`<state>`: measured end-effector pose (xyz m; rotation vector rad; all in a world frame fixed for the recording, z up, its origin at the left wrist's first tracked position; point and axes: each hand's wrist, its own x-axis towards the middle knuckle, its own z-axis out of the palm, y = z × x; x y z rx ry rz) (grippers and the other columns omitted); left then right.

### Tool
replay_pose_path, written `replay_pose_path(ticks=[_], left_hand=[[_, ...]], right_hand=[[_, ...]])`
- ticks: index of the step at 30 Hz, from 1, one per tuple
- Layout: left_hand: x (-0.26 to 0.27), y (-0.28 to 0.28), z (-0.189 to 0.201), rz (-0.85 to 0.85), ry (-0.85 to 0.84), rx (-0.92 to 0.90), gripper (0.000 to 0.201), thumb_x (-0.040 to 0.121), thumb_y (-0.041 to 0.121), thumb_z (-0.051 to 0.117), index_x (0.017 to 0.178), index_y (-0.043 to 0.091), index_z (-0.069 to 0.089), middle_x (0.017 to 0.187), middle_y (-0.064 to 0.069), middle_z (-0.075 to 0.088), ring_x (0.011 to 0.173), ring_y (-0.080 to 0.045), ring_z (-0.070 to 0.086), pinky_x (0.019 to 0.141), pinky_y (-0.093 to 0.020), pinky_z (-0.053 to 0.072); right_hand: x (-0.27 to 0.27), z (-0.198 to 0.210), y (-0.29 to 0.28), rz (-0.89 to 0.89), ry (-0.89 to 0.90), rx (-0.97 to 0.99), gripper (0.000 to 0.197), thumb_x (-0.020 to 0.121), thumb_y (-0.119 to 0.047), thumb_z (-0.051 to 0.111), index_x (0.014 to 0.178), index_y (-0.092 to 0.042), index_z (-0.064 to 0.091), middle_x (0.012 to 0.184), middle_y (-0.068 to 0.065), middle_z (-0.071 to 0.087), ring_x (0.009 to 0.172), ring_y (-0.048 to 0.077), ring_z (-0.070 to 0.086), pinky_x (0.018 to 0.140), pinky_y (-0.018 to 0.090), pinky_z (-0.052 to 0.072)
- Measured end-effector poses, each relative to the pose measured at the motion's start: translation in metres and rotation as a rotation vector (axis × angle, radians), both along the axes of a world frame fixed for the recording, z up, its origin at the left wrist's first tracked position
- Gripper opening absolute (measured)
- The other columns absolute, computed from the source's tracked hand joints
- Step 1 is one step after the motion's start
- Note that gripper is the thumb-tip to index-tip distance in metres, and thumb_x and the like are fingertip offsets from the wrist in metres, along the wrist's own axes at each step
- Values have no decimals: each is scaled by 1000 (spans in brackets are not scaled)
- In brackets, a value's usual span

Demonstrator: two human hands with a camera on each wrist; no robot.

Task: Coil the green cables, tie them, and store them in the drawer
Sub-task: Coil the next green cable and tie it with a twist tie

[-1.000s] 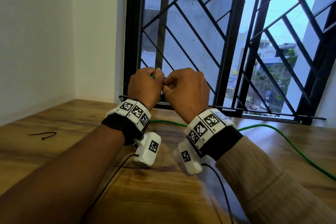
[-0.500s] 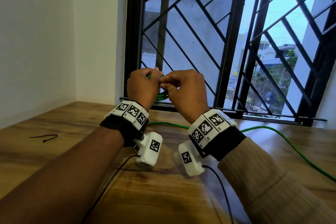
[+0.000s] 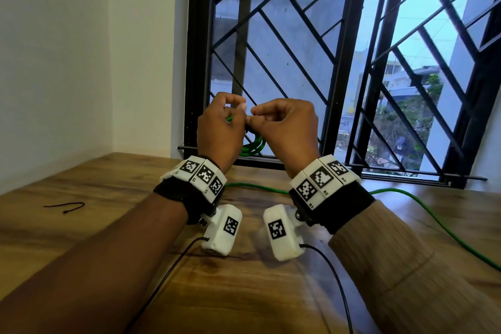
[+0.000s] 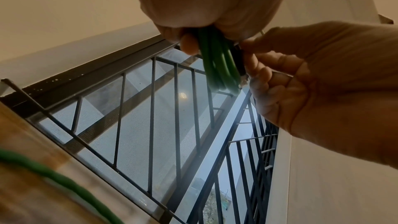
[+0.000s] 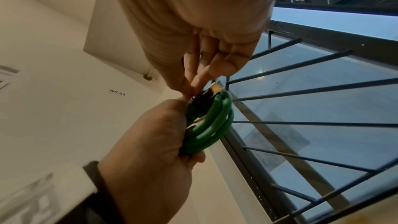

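Note:
A small coil of green cable (image 3: 253,146) hangs between my raised hands in front of the window. My left hand (image 3: 233,118) grips the coil's top, its fingers curled round the loops (image 4: 217,64). My right hand (image 3: 256,120) pinches a thin black tie (image 5: 202,100) at the same spot, thumb and fingertips pressed together right against the left hand (image 5: 150,142). In the right wrist view the green coil (image 5: 213,125) bulges out of the left fist. A second green cable (image 3: 406,194) lies loose across the table behind my wrists and runs off to the right.
Another black tie (image 3: 65,207) lies on the wooden table (image 3: 108,190) at the far left. A barred window (image 3: 339,76) stands just beyond the hands, with a white wall at the left. Thin black camera leads trail from both wrists toward me. No drawer shows.
Both hands have risen a little and eased slightly apart. The green coil, hidden behind the fists a second ago, now hangs in view below them.

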<state>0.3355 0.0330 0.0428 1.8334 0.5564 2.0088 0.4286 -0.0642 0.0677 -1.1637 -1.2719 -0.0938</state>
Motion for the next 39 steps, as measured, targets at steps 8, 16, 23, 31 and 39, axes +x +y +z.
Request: replay_pose_path(ticks=[8, 16, 23, 31, 39], left_hand=[[0, -3, 0, 138, 120, 149, 12, 104, 25, 52, 111, 21, 60, 63, 13, 60, 56, -6, 60, 58, -28, 48], [-4, -10, 2, 236, 255, 238, 25, 103, 27, 41, 124, 23, 54, 66, 2, 64, 57, -17, 60, 57, -41, 52], [-4, -11, 2, 273, 275, 247, 24, 104, 24, 45, 127, 22, 51, 65, 1, 64, 56, -16, 58, 55, -39, 51], [-4, -14, 4, 287, 243, 242, 26, 103, 22, 48, 129, 21, 47, 67, 3, 66, 64, -17, 63, 60, -40, 53], [-5, -14, 4, 274, 277, 283, 27, 102, 24, 47, 128, 21, 48, 59, 4, 58, 53, -16, 55, 54, -43, 50]], right_hand=[[5, 2, -2, 68, 25, -108, 5, 82, -14, 85, 85, -16, 84, 70, -2, 77, 61, 5, 71, 50, 14, 46], [11, 5, -1, 49, 29, -153, 4, 85, -16, 83, 89, -19, 84, 75, 0, 78, 60, 1, 67, 51, 11, 44], [11, 6, -2, 6, -21, -154, 4, 85, -17, 85, 88, -18, 84, 73, -2, 77, 48, -7, 58, 47, 7, 40], [7, 2, 4, -1, 36, -106, 15, 82, -18, 87, 91, -29, 81, 71, -1, 76, 68, 9, 73, 67, 29, 60], [6, 4, -8, 113, 222, -159, 5, 89, -8, 79, 91, -10, 83, 77, 2, 76, 49, -6, 59, 46, 9, 42]])
